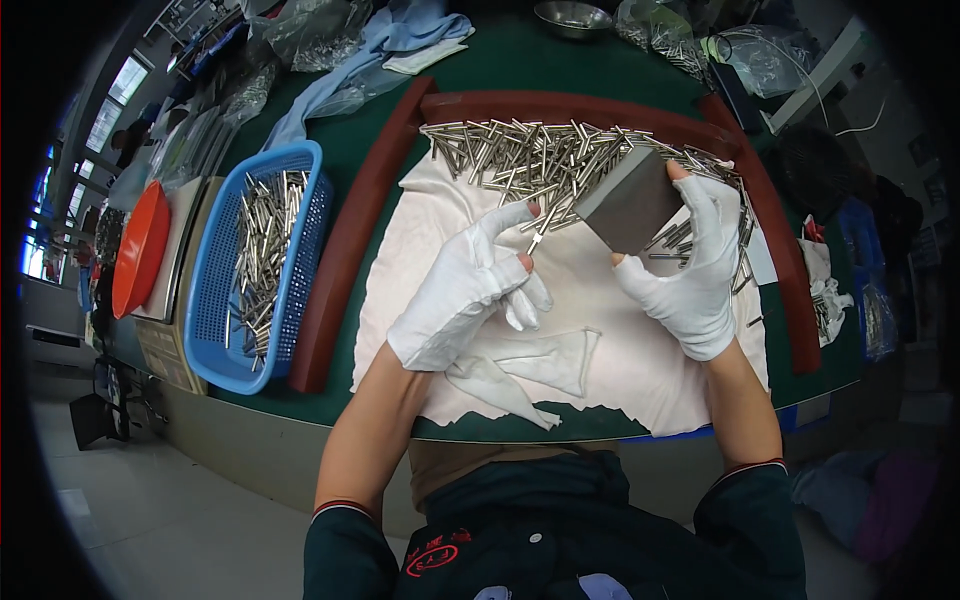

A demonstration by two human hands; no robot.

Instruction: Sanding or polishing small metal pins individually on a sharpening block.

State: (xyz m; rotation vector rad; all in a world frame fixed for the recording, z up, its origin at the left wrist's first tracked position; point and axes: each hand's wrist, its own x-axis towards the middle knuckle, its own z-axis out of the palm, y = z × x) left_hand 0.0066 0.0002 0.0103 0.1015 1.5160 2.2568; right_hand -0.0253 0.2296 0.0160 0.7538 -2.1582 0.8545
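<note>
My left hand [450, 295], in a white glove with bare thumb and index fingertips, pinches a slim shiny metal pin [536, 241]. Opposite it, my right hand [695, 285], gloved the same way, grips a dark grey rectangular block [632, 208] between thumb and fingers. The block is tilted and close to the pin, with a gap between them. Behind both hands lies a heap of similar metal pins [530, 155] on a pale cloth [395, 285]. Some pins are partly hidden by the block and right hand. A folded white fabric piece [550, 365] rests below my left hand.
A dark red wooden frame [350, 240] borders the cloth on three sides. To the left stand a blue perforated basket [312, 230] of metal pins and a red bowl [140, 255]. Blue cloth [400, 35], plastic bags [310, 30] and a metal bowl [572, 18] lie at the back.
</note>
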